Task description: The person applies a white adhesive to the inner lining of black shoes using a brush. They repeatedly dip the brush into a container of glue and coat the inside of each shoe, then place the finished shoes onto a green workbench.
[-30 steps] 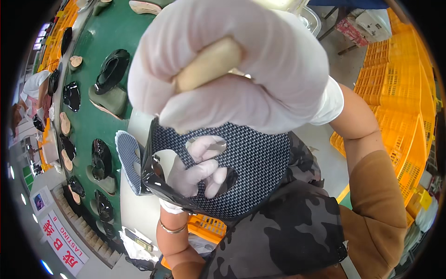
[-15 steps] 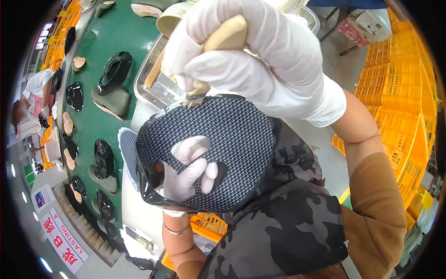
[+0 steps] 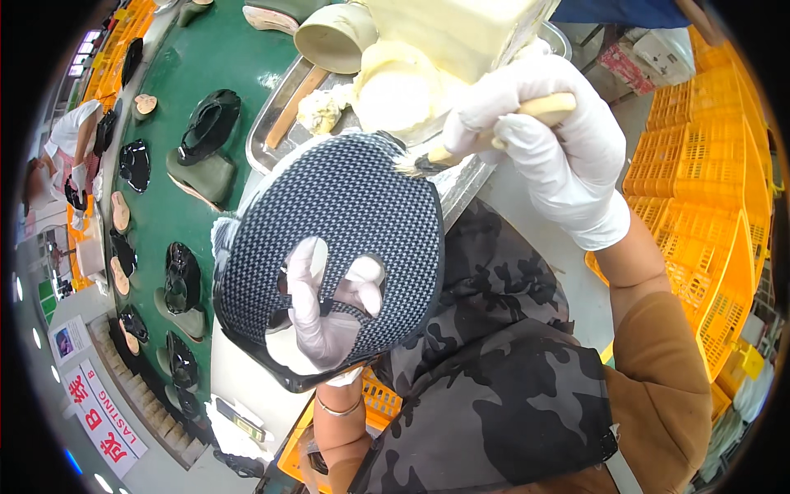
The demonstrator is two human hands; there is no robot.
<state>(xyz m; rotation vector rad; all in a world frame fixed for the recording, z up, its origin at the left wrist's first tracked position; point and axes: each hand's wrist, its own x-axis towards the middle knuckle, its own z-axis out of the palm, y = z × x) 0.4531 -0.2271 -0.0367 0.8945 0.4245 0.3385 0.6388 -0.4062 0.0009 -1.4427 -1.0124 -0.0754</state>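
Note:
My left hand (image 3: pixel 322 329), in a white glove, holds up a shoe upper (image 3: pixel 362 206) with black-and-white patterned lining and a shiny black edge. Fingers of that hand show through the upper's cut-out openings. Gloved in white too, my right hand (image 3: pixel 568 152) is closed around a brush with a pale wooden handle (image 3: pixel 550 107). The brush's bristles (image 3: pixel 414 165) touch the far right edge of the upper. Just beyond lies a metal tray (image 3: pixel 257 144) with a cream-coated container (image 3: pixel 444 33), a wooden-handled tool (image 3: pixel 295 109) and a lump of whitish paste (image 3: pixel 322 109).
A beige cup (image 3: pixel 333 39) stands at the tray's far side. On the green conveyor (image 3: pixel 156 218) to the left sit black uppers, lasts and insoles. Orange crates (image 3: pixel 683 181) are stacked at right. A co-worker (image 3: pixel 74 148) works across the conveyor. A camouflage apron (image 3: pixel 494 379) covers my lap.
My right hand has moved lower and rightward, carrying the bristles from the upper's far left edge to its far right edge. The upper has turned and shifted slightly left in my left hand.

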